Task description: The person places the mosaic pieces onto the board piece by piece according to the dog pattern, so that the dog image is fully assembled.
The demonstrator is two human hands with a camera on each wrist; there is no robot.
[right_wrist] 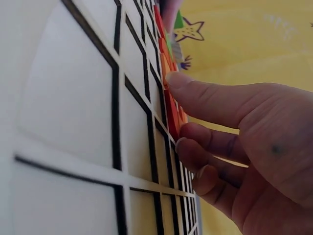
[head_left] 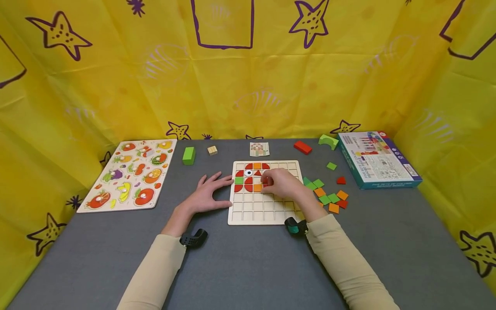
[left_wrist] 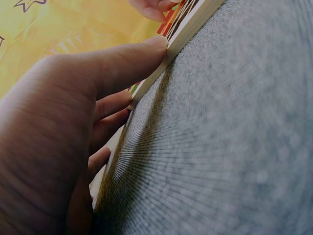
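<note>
Far left of the fingers, a flat wooden fruit puzzle (head_left: pixel 129 174) lies on the grey felt-like table (head_left: pixel 248 258), its rounded pieces painted glossy red, yellow and orange. Nearer in sit a green rectangular block (head_left: pixel 188 155) and a small pale wooden cube (head_left: pixel 212 150).

The left hand (head_left: pixel 207 194) lies flat on the cloth, fingers straight and spread, holding nothing; its fingertips (left_wrist: pixel 156 46) press against the left edge of the grid board (head_left: pixel 252 213). The left wrist view shows that edge as a thin pale wooden lip against the woven grey surface.

The grid board is a square light-wood tray divided into small square cells by dark lines. Its upper left cells hold smooth red quarter-round and triangular tiles, 1 green square, orange squares and a white eye tile (head_left: pixel 249 173).

The right hand (head_left: pixel 282 184) rests over the board's upper middle, fingers curled down; its fingertip (right_wrist: pixel 177 81) touches the orange tile (head_left: pixel 257 187) just left of the fingers. Whether it pinches the tile cannot be told.

Beyond the fingers lies a small pattern card (head_left: pixel 259 149). To the right are loose flat green, orange and red tiles (head_left: pixel 327 196), a red block (head_left: pixel 302 147), a green arch (head_left: pixel 328 141), and a printed cardboard box (head_left: pixel 376 159).
</note>
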